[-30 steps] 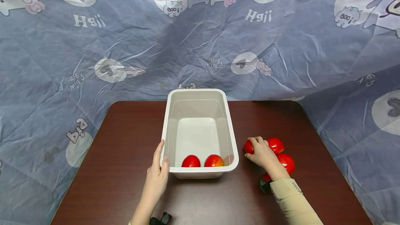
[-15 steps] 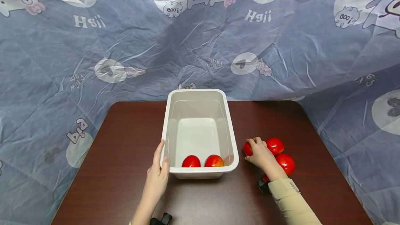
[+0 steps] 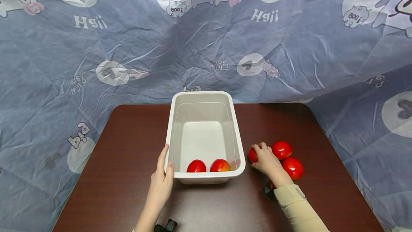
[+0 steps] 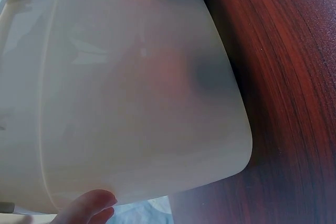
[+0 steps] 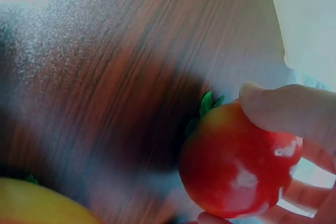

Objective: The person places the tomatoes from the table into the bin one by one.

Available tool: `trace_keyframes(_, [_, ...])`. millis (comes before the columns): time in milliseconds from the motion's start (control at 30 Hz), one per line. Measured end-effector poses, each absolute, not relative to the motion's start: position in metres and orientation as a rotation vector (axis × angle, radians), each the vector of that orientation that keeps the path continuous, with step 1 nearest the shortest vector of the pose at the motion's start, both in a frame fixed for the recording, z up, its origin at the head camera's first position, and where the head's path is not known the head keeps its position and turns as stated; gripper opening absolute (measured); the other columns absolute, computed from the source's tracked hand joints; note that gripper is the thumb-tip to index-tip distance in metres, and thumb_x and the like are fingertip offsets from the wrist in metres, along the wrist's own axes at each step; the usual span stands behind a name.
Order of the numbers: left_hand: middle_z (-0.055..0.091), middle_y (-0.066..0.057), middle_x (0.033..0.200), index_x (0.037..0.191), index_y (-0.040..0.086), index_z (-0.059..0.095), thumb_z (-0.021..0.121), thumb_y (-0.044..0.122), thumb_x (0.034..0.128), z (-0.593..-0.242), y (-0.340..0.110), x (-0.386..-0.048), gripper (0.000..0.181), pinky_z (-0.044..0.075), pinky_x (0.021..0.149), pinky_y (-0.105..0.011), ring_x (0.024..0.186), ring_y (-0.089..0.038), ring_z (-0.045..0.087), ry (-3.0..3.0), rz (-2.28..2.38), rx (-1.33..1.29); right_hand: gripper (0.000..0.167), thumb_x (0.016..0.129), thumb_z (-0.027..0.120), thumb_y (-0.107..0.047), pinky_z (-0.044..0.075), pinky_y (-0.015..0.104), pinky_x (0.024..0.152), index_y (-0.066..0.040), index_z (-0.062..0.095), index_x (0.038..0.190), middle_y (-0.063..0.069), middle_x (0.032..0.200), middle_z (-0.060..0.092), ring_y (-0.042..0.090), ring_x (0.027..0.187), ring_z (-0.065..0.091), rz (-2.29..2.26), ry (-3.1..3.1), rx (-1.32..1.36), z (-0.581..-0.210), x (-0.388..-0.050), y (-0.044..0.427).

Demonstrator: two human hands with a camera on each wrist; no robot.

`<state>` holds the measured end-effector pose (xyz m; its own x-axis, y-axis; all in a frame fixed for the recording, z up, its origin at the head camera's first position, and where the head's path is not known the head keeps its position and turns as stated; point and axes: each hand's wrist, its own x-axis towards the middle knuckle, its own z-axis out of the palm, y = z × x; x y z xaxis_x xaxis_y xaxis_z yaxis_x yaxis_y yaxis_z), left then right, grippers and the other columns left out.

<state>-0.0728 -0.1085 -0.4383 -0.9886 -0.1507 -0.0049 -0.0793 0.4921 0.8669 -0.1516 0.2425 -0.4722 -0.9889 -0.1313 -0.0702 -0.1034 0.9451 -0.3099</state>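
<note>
A pale grey bin (image 3: pixel 239 142) stands mid-table with two red tomatoes (image 3: pixel 196 166) inside at its near end. My left hand (image 3: pixel 161 182) holds the bin's left rim near the front corner; its fingertips show against the bin wall (image 4: pixel 136 93) in the left wrist view. To the right of the bin, my right hand (image 3: pixel 267 160) grips a red tomato (image 3: pixel 253 155). In the right wrist view, thumb and fingers curl round this tomato (image 5: pixel 236 161), which has green leaves at its top.
Beside the right hand lie two red tomatoes (image 3: pixel 281 150), and part of another reddish one shows under the wrist. A yellowish fruit (image 5: pixel 42 205) is at the lower left of the right wrist view. Patterned blue cloth (image 3: pixel 128 38) hangs behind the brown table (image 3: pixel 128 146).
My right hand has shifted slightly left towards the bin with the tomato, away from the other tomatoes. The left hand and the bin have stayed in place.
</note>
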Motion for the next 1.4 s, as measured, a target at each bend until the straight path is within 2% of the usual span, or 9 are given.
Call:
trace_keyframes(300, [0.025,0.006,0.052,0.154,0.042,0.024,0.042,0.022,0.1025,-0.439,-0.108,-0.072,0.058,0.033,0.053,-0.032,0.053,-0.010,0.025,-2.642,-1.543,0.193,0.068,0.067,0.085,-0.008,0.053,0.058,0.083,0.002,0.056,0.128,0.028,0.119,0.052,0.046,0.103,0.054,-0.474,3.051,-0.218,-0.469,-0.149,0.243])
trace_keyframes(1400, [0.026,0.006,0.052,0.154,0.041,0.025,0.042,0.022,0.1027,-0.438,-0.110,-0.073,0.057,0.033,0.048,-0.029,0.049,-0.007,0.025,-2.642,-1.547,0.175,0.068,0.071,0.082,-0.008,0.052,0.061,0.081,-0.003,0.055,0.132,0.025,0.123,0.051,0.045,0.107,0.051,-0.527,3.172,-0.304,-0.419,-0.149,0.238])
